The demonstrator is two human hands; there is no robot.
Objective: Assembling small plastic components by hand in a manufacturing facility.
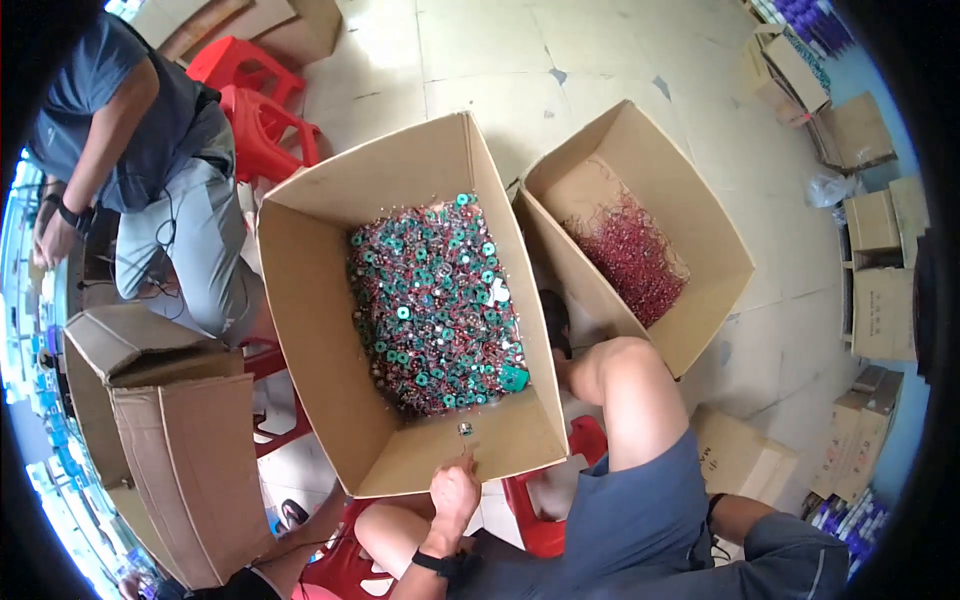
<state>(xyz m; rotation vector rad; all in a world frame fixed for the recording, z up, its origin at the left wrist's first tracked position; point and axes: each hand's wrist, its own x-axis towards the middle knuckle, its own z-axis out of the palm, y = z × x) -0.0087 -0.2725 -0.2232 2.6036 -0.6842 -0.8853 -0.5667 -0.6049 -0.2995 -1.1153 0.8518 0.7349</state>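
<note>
My left hand (455, 495), with a black band at the wrist, reaches over the near edge of a large cardboard box (310, 320). Its fingers are pinched together. At their tips is a small round metal part (465, 428), which seems to hang from a thin wire. Deep in the box lies a heap of small electronic parts (430, 300), with green discs, metal pieces and red wires mixed together. My right arm (745, 515) is at the lower right, and its hand is hidden behind my thigh.
To the right, a second cardboard box (695, 200) holds a pile of red wires (635, 255). At left, another person (150, 150) sits at a bench near red stools (260, 110). An open carton (185, 440) stands lower left. More cartons (870, 300) line the right wall.
</note>
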